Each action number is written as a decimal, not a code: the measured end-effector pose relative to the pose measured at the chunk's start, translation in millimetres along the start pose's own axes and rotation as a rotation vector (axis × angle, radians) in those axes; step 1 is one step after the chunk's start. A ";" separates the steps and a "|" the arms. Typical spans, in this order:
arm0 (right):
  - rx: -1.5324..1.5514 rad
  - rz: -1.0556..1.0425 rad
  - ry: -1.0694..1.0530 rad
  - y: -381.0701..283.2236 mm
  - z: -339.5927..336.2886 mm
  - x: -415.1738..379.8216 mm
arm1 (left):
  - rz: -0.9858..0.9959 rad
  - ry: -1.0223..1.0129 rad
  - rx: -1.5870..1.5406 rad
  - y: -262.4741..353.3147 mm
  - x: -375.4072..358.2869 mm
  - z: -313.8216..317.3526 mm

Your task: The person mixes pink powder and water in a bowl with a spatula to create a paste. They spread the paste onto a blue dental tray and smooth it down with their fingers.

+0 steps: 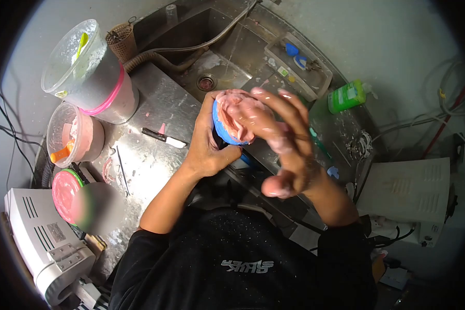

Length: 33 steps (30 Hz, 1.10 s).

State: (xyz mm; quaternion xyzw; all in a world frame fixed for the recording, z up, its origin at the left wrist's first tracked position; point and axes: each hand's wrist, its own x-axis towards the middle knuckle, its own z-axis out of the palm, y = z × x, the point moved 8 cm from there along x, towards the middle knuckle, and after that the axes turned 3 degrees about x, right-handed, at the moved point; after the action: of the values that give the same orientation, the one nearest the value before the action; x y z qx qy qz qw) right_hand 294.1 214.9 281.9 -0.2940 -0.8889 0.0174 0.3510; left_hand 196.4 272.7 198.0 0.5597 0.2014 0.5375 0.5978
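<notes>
My left hand point(204, 142) is wrapped round a blue bowl point(220, 124), which is tilted and filled with a pink paste point(237, 111). The paste is uneven and rises above the bowl's rim. Over the bowl's right side is my right hand point(284, 137), its fingers spread and wet with whitish-pink smears. One finger of it touches or overlaps the paste; which of the two I cannot tell. Nothing is gripped in the right hand.
Behind is a steel sink point(227, 67) with a hose point(186, 49). Clear tubs point(106, 98), point(90, 137) stand at left, near a marker point(164, 137). A green bottle point(346, 97) is at right. White machines point(408, 191), point(49, 243) flank the bench.
</notes>
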 end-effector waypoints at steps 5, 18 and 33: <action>0.023 -0.108 0.056 -21.1 -31.7 -58.9 | 0.012 -0.061 0.002 -5.0 -18.6 47.5; -0.121 0.100 -0.060 -76.8 -129.9 -209.5 | -0.168 -0.058 -0.038 -37.9 -115.8 219.8; -0.015 -0.039 -0.087 -79.0 -187.9 -243.1 | -0.685 -0.402 -0.607 -67.6 -162.3 292.2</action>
State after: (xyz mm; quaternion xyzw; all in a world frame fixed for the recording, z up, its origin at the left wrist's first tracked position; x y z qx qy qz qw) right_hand 514.1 -13.4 292.9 -0.2782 -0.9090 0.0168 0.3099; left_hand 415.4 13.4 165.0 0.3545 0.0889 0.2263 0.9029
